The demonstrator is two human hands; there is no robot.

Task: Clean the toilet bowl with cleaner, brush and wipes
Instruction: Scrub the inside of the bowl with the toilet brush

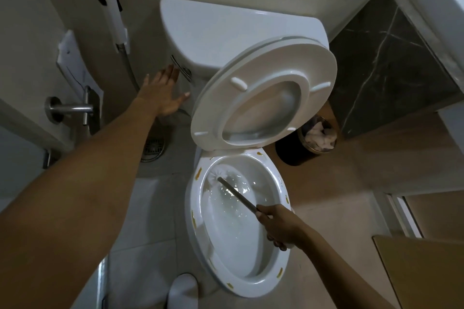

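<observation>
The white ceramic toilet bowl [241, 253] stands open, its white plastic seat and lid [266, 97] tipped up against the white cistern [226, 32]. Water swirls inside the bowl, and yellow-brown smears dot its rim. The right hand [278, 225] has its fingers curled tight round the grey handle of the toilet brush [236, 194], whose white bristle head presses against the bowl's far-left inner wall, just under the rim. The left hand [164, 94] reaches out with fingers spread and straight, its fingertips at the chrome flush lever [181, 67] on the cistern's left side. Whether they touch it I cannot tell. A black waste bin [307, 144] with crumpled paper stands on the floor right of the bowl.
</observation>
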